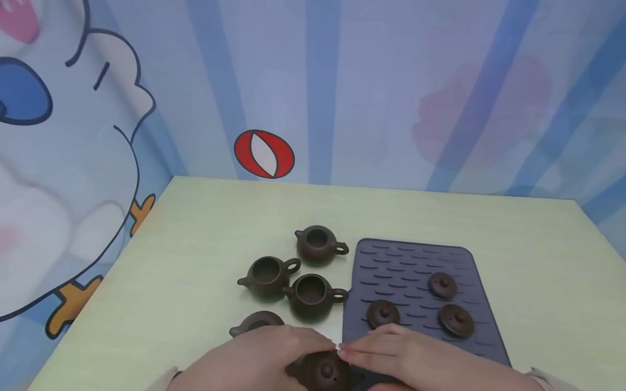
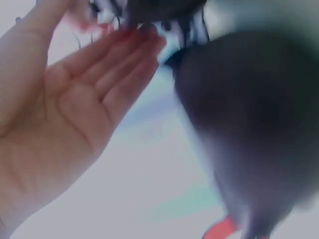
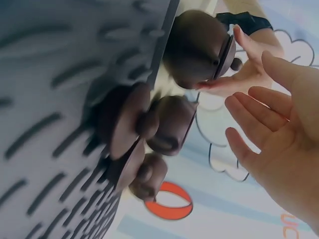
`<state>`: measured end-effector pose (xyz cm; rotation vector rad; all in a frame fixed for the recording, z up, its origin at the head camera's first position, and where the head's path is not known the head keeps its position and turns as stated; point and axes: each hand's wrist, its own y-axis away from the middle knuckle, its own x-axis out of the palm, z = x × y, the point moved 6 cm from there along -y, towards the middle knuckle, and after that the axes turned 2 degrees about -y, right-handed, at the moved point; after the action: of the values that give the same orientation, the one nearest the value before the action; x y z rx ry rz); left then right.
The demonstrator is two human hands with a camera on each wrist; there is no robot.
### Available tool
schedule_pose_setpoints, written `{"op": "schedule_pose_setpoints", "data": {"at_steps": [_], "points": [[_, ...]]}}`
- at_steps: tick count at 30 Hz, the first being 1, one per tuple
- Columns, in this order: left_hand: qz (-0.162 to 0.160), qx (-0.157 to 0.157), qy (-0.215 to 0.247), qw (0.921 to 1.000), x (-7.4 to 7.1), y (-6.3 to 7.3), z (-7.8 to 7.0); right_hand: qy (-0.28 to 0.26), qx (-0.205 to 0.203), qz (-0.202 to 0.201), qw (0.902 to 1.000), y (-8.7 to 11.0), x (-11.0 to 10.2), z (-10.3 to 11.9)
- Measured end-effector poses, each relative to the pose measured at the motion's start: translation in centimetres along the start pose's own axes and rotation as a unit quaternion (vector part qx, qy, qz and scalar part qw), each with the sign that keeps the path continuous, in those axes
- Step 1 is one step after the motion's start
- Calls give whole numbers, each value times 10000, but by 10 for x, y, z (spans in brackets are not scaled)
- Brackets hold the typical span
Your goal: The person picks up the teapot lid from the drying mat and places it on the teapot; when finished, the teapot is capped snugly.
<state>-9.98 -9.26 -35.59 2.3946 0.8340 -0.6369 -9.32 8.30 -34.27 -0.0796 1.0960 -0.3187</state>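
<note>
A dark brown teapot (image 1: 326, 374) with its lid on stands at the near edge of the head view, between both hands. My left hand (image 1: 259, 358) holds it from the left, fingers along its far side and thumb on its near side. The right wrist view shows this teapot (image 3: 194, 50) with the lid seated and the left hand (image 3: 254, 62) around it. My right hand (image 1: 406, 353) hovers over the mat to the teapot's right, fingers loosely extended and nothing in them. In the right wrist view the right hand (image 3: 279, 124) is apart from the teapot.
Several lidless teapots stand left of the mat: one at the back (image 1: 317, 252), two in the middle (image 1: 266, 279), one partly behind the left hand (image 1: 256, 320). A grey ridged mat (image 1: 396, 271) bears three lids (image 1: 443, 285). A large blurred teapot (image 2: 249, 114) fills the left wrist view's right.
</note>
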Motion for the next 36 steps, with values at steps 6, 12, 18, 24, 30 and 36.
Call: {"op": "schedule_pose_setpoints", "data": {"at_steps": [6, 12, 18, 24, 30, 36], "points": [[-103, -182, -1516, 9882, -38, 13, 10, 88, 326, -163, 9993, 9, -11, -9], [-223, 449, -1341, 9897, -68, 18, 28, 292, 550, -304, 9976, 19, -18, -21], [31, 1366, -1356, 9813, -73, 20, 49, -167, 1243, 28, 9921, 32, -17, -43], [317, 1184, -1286, 9841, -69, 20, 66, -700, 1387, 331, 9873, 49, -8, -59], [417, 1016, -1163, 9871, -68, 17, 73, -864, 1335, 99, 9872, 56, -5, -64], [415, 809, -1022, 9906, -68, 16, 76, -656, 951, -23, 9933, 53, -5, -63]]}}
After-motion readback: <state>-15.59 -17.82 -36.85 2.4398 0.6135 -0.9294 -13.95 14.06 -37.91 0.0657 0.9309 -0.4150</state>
